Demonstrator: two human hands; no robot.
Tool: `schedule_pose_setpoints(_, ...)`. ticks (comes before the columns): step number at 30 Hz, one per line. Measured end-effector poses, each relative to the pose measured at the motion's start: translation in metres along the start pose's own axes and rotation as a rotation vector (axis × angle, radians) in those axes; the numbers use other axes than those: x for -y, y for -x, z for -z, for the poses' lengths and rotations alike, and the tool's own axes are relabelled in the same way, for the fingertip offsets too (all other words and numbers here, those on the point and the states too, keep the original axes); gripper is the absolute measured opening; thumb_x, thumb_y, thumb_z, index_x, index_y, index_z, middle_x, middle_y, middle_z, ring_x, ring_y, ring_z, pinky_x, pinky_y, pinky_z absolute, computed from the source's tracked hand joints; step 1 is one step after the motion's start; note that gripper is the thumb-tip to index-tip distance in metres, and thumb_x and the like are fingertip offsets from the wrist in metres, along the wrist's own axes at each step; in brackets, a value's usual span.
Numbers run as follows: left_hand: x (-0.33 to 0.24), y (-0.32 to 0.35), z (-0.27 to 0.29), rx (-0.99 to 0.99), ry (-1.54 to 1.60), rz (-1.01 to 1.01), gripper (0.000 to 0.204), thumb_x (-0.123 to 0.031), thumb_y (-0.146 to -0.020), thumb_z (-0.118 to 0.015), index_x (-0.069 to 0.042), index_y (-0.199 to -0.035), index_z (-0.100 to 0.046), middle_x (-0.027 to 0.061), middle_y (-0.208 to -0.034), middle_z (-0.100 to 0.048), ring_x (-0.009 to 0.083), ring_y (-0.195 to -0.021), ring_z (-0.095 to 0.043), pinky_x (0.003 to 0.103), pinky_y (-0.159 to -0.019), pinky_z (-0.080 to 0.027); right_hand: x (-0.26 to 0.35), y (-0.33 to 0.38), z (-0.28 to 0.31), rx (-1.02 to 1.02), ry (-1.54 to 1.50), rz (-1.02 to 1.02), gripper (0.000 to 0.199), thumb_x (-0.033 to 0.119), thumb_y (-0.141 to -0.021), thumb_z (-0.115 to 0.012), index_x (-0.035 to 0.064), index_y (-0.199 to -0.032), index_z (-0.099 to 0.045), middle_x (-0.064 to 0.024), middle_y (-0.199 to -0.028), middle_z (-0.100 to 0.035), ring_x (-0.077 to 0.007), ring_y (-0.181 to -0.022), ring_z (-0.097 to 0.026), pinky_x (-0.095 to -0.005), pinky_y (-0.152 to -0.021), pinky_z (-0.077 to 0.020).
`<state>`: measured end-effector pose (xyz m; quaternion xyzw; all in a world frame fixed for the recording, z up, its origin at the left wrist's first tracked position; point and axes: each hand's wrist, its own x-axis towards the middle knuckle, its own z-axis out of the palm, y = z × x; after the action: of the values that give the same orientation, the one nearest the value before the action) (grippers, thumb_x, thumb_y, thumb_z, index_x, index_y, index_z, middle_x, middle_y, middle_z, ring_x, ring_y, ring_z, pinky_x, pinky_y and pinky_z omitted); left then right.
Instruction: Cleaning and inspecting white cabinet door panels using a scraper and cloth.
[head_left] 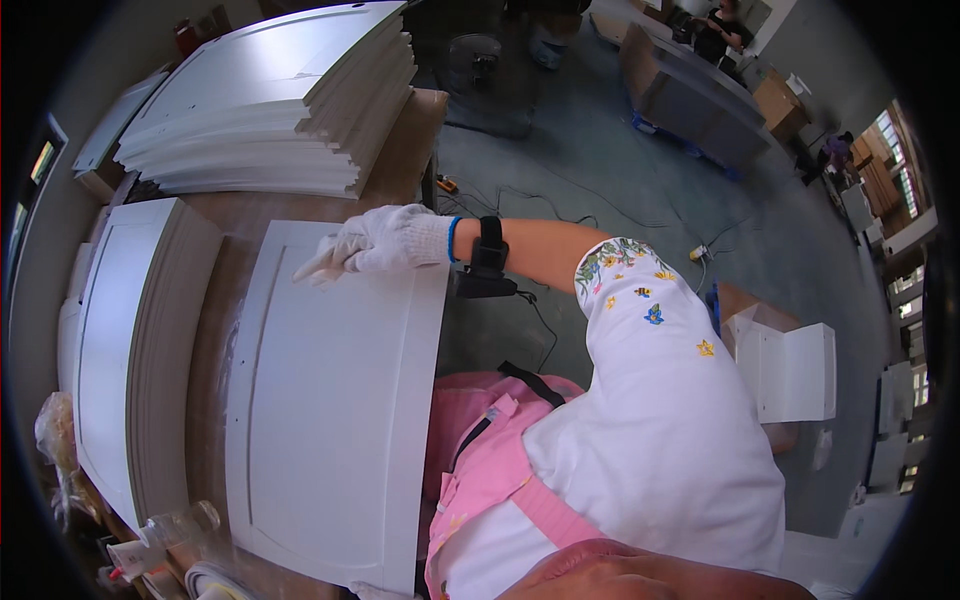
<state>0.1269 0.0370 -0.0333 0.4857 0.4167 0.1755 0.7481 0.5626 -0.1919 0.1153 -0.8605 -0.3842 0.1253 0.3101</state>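
Since white panel (330, 400) lies along edge of counter (250, 207), uneven push could slide it off. Right hand (385, 240) over panel's upper end, fingers extended, grip unclear; left hand (378, 591) well apart, at lower end, mostly cropped, grip untellable.

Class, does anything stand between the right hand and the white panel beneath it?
Nothing visible does: the right hand is over one end of the white panel, and the stacked panels aren't between them.

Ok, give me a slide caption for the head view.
Gloved right hand over the far end of a white recessed-panel cabinet door, one stack of panels to its left, another stack beyond.
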Motion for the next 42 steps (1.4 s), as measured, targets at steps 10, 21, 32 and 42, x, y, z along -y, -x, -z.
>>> schedule_pose_setpoints(10, 0.005, 0.024, 0.025, -0.010, 0.095, -0.028, 0.062, -0.046, -0.105, -0.039, 0.001, -0.145, -0.040, 0.0133, -0.143, -0.049, 0.0279, -0.127, -0.050, 0.041, -0.106, -0.041, 0.076, -0.084, -0.145, -0.064, 0.271, -0.044, 0.087, 0.052, -0.082, -0.057, 0.0010, -0.148, -0.035, -0.0261, -0.154, -0.031, -0.0510, -0.143, -0.020, -0.0596, -0.117, -0.0134)
schedule_pose_setpoints(21, 0.020, 0.047, 0.055, -0.014, 0.211, -0.028, 0.063, -0.047, -0.105, -0.038, 0.001, -0.146, -0.039, 0.0126, -0.145, -0.048, 0.0281, -0.129, -0.048, 0.041, -0.108, -0.040, 0.085, -0.075, -0.134, -0.071, 0.439, 0.187, 0.068, 0.049, -0.082, -0.064, 0.0120, -0.138, -0.051, -0.0198, -0.131, -0.053, -0.0384, -0.122, -0.049, -0.0562, -0.104, -0.0360)
schedule_pose_setpoints(32, 0.030, 0.064, 0.062, 0.017, 0.300, -0.038, 0.064, -0.048, -0.105, -0.037, 0.000, -0.147, -0.038, 0.0119, -0.146, -0.046, 0.0283, -0.131, -0.046, 0.042, -0.109, -0.038, 0.194, -0.011, -0.259, 0.196, 0.233, 0.765, 0.070, 0.045, -0.083, -0.063, 0.0074, -0.141, -0.051, -0.0240, -0.146, -0.043, -0.0426, -0.136, -0.039, -0.0585, -0.115, -0.0255)
schedule_pose_setpoints(42, 0.029, 0.111, 0.092, 0.004, 0.330, 0.010, 0.064, -0.049, -0.105, -0.036, 0.000, -0.148, -0.037, 0.0113, -0.148, -0.045, 0.0284, -0.132, -0.044, 0.042, -0.110, -0.037, 0.115, -0.067, -0.160, -0.158, 0.448, -0.147, 0.082, 0.050, -0.085, -0.061, 0.0059, -0.149, -0.035, -0.0239, -0.144, -0.040, -0.0433, -0.132, -0.036, -0.0580, -0.111, -0.0255)
